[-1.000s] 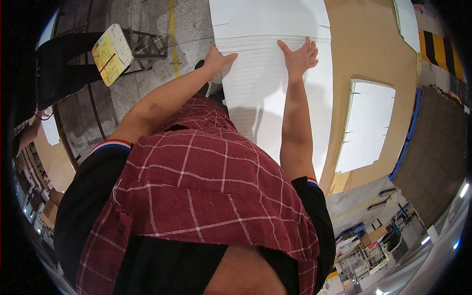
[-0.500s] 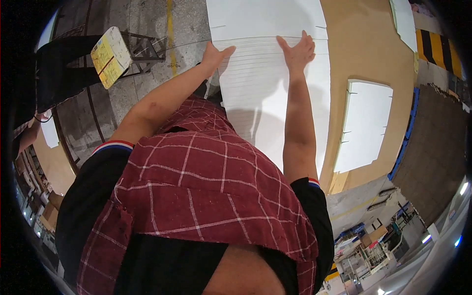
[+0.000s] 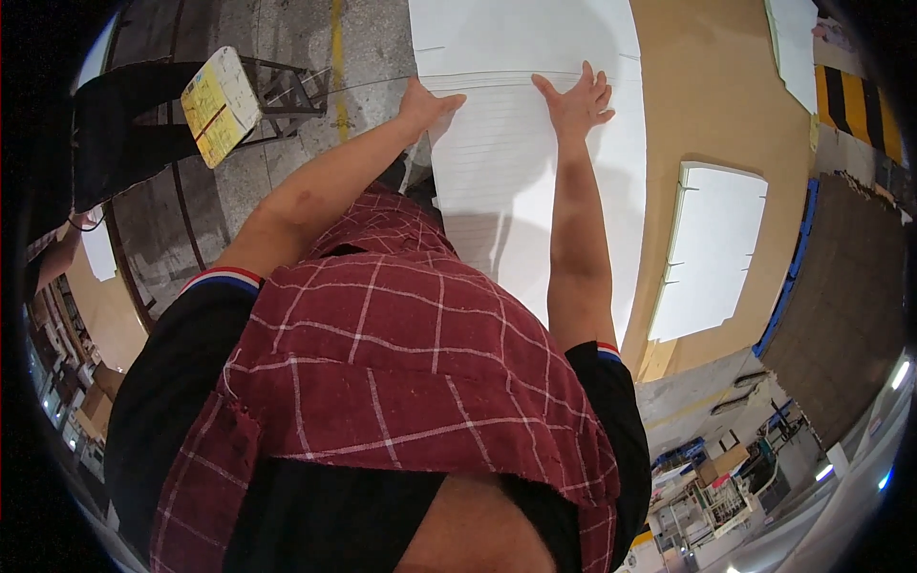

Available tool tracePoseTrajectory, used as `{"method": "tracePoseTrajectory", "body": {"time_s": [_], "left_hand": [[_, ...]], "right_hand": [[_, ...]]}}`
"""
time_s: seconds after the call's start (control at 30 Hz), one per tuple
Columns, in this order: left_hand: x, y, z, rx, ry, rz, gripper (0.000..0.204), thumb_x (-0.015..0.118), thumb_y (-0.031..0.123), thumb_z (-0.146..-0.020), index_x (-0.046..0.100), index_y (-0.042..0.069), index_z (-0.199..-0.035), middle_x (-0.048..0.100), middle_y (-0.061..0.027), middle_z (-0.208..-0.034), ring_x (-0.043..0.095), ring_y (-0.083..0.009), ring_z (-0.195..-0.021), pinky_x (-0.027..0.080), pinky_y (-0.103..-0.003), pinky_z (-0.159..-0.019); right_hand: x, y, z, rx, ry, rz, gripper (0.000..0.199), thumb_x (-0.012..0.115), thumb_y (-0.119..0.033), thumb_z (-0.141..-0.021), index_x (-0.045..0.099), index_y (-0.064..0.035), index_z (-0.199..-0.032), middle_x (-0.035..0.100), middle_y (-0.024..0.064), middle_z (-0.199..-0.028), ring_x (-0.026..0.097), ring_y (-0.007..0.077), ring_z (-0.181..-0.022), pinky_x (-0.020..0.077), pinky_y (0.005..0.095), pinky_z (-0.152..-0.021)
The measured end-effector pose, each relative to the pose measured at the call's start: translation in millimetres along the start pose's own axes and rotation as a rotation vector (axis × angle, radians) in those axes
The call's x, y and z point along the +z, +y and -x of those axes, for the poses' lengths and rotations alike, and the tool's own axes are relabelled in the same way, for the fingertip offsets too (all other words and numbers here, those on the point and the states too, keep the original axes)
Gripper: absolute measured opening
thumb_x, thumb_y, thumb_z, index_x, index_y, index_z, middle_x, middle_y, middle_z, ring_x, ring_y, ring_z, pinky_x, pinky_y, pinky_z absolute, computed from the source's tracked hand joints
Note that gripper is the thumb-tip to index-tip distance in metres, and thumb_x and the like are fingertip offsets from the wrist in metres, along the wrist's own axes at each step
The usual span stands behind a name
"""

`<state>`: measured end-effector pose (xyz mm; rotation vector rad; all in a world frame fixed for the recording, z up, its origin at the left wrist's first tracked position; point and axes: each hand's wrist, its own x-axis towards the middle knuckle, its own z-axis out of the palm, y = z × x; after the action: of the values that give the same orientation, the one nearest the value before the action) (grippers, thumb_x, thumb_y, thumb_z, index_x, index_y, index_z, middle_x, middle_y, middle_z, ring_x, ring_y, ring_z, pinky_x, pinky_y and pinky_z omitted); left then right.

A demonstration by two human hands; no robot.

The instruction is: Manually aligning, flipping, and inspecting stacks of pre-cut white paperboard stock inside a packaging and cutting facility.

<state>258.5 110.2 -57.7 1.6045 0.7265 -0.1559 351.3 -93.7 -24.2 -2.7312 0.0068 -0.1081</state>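
A maroon checked apron (image 3: 411, 401) is covering a black shirt (image 3: 325, 511)

From where I'm standing, thin white lines are crossing the apron's cloth in a wide grid; small pale specks are dotting it, and an edge on the wearer's left is fraying into loose white threads; the shirt's short sleeves are ending in striped bands, the left band (image 3: 222, 277) and the right band (image 3: 608, 351) both showing red, white and blue; the left hand (image 3: 418, 111) and right hand (image 3: 574, 109) are going bare.
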Motion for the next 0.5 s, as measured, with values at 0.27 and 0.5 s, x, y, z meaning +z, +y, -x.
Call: {"method": "tracePoseTrajectory", "body": {"time_s": [0.27, 0.5], "left_hand": [[-5.6, 51.4, 27.4, -0.059, -0.175, 0.088, 0.069, 0.072, 0.014, -0.057, 0.026, -0.005, -0.105, 0.045, -0.0154, -0.101, 0.046, -0.0199, -0.092, 0.038, -0.029, -0.080], [-2.7, 23.4, 6.6, -0.089, 0.005, -0.066, 0.069, 0.072, 0.013, -0.057, 0.026, -0.006, -0.105, 0.044, -0.0158, -0.101, 0.045, -0.0209, -0.093, 0.038, -0.029, -0.081]], "right_hand": [[-0.2, 1.4, 1.1, -0.037, -0.003, -0.007, 0.090, 0.064, -0.056, -0.049, 0.031, -0.0078, -0.117, 0.022, 0.0148, -0.123, 0.014, 0.0302, -0.116, 0.0101, 0.0568, -0.088], [1.9, -8.7, -1.7, -0.006, 0.011, -0.007, 0.092, 0.065, -0.056, -0.047, 0.031, -0.0063, -0.116, 0.024, 0.0154, -0.123, 0.015, 0.0302, -0.116, 0.0108, 0.0581, -0.087]]}}
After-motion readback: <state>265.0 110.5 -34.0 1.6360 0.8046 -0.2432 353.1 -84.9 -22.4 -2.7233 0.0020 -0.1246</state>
